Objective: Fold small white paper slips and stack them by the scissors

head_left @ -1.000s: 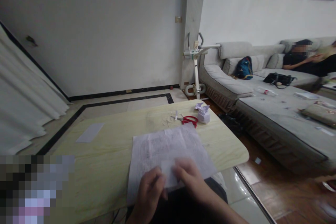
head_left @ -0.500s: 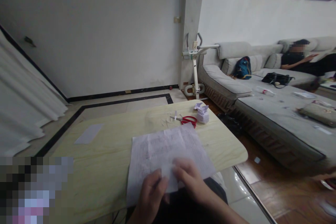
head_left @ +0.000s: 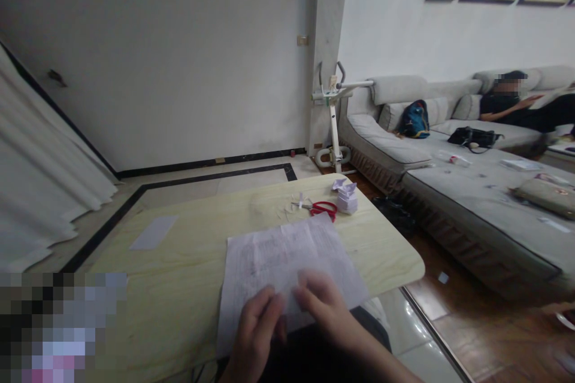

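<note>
A wrinkled, printed sheet of paper (head_left: 265,257) lies on the light wooden table (head_left: 179,293), overhanging its near edge. Above the sheet's near part, my left hand (head_left: 263,314) is closed in a pinch on a small pale piece of paper (head_left: 291,305). My right hand (head_left: 321,299) has its fingers bent at the other side of that piece, closed on it; motion blurs the fingertips. Beyond the sheet lie red-handled scissors (head_left: 323,210), close to a small stack of folded paper (head_left: 347,198).
Thin paper scraps (head_left: 287,209) lie by the scissors' blades. A white paper rectangle (head_left: 154,232) rests at the table's left. A grey sofa (head_left: 471,191) with bags stands on the right, where a person (head_left: 507,102) reclines. An exercise machine (head_left: 333,114) stands by the wall.
The fingers have shifted slightly, and less of the small paper piece shows between my hands. The whole view has tilted up a little; things on the table stay in place.
</note>
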### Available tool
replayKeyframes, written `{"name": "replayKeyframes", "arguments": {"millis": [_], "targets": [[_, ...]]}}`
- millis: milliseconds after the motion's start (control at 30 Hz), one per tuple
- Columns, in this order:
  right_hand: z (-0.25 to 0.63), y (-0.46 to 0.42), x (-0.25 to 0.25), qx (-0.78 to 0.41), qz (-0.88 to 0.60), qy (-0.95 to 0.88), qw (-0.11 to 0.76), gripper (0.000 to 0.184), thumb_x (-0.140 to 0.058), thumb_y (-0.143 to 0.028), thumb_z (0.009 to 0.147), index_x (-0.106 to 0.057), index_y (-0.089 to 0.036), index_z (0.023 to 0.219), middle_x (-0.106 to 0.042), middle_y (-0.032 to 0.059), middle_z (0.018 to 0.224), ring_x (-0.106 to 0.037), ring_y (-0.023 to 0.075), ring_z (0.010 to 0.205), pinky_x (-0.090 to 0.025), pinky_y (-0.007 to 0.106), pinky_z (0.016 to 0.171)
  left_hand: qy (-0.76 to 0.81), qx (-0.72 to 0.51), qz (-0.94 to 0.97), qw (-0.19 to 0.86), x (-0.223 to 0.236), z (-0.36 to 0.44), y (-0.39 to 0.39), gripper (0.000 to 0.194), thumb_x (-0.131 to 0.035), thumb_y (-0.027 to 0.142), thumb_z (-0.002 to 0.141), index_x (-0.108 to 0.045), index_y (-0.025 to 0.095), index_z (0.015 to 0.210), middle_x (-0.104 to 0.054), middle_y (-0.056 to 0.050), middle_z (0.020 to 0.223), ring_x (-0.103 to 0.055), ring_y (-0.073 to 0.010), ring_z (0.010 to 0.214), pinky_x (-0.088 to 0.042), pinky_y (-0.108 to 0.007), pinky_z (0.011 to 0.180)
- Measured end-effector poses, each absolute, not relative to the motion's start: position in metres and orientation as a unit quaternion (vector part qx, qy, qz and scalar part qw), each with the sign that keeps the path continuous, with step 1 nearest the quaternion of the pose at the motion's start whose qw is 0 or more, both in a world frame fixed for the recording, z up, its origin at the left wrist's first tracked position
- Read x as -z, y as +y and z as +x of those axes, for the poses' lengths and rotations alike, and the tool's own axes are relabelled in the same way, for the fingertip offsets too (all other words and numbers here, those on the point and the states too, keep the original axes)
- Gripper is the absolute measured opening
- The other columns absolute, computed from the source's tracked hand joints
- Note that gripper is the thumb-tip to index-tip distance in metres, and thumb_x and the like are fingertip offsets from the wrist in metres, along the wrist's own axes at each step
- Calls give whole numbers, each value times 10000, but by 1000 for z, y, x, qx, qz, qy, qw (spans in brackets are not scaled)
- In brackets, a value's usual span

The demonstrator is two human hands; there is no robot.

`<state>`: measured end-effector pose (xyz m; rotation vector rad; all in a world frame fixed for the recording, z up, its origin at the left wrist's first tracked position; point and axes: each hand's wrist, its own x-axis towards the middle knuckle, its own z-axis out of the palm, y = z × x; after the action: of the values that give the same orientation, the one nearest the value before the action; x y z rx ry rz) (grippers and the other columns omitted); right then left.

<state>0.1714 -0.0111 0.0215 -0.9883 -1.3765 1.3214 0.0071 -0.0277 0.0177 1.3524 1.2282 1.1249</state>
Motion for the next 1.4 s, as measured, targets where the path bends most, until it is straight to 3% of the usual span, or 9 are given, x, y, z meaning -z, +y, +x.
{"name": "replayKeyframes", "arguments": {"millis": [167, 267, 400, 600, 900, 1067, 1233, 1400], "targets": [[170, -13, -11, -460, -455, -589, 485, 367, -556, -520, 895, -559, -202, 713, -519, 5, 730, -500, 183, 739, -426, 290, 706, 514, -523, 598, 323, -23, 3, -21, 183, -610, 343, 866, -631, 229, 723, -617, 7, 619, -590, -177, 569, -503, -242, 547], [167, -14, -7, -405, -444, -630, 491, 352, -510, -495, 929, -588, -211, 737, -540, 17, 720, -514, 194, 718, -431, 305, 691, 474, -533, 664, 226, -28, 0, -19, 145, -554, 198, 892, -648, 224, 785, -644, -9, 709, -628, -183, 689, -509, -240, 660], [165, -15, -8, -348, -427, -679, 485, 292, -468, -411, 967, -586, -218, 783, -566, 28, 729, -511, 190, 685, -422, 299, 643, 431, -483, 740, 183, -28, -2, -16, 212, -527, 110, 904, -688, 224, 981, -707, -57, 925, -670, -210, 903, -506, -269, 819], [166, -16, -21, -284, -414, -744, 441, 191, -500, -218, 935, -542, -199, 750, -555, 10, 718, -492, 154, 655, -390, 270, 615, 447, -475, 721, 234, -22, -1, -18, 214, -525, 162, 926, -723, 218, 984, -735, -81, 978, -684, -225, 936, -526, -294, 844], [168, -17, -32, -262, -385, -780, 418, 50, -558, -163, 852, -549, -200, 818, -576, 19, 774, -526, 160, 696, -401, 259, 624, 497, -481, 626, 362, -24, 3, -19, 230, -603, 344, 858, -759, 180, 903, -792, -93, 928, -744, -269, 852, -606, -315, 746], [167, -14, -21, -265, -442, -731, 447, 104, -557, -165, 840, -498, -200, 762, -522, -7, 700, -473, 140, 615, -369, 254, 567, 531, -492, 598, 343, -21, 4, -15, 231, -560, 303, 864, -745, 183, 934, -794, -82, 955, -741, -261, 918, -594, -321, 815], [165, -9, -14, -328, -470, -657, 490, 110, -590, -238, 840, -560, -181, 929, -538, -5, 729, -478, 145, 613, -400, 263, 567, 523, -498, 614, 318, -21, 9, -16, 229, -532, 311, 876, -723, 185, 894, -797, -69, 883, -756, -231, 773, -613, -277, 682], [163, -8, -19, -340, -463, -653, 494, 118, -583, -220, 831, -551, -189, 722, -519, -11, 657, -473, 147, 604, -397, 273, 570, 503, -468, 667, 290, -23, 12, -18, 217, -509, 292, 904, -685, 194, 822, -742, -18, 720, -726, -199, 703, -572, -232, 626]]}}
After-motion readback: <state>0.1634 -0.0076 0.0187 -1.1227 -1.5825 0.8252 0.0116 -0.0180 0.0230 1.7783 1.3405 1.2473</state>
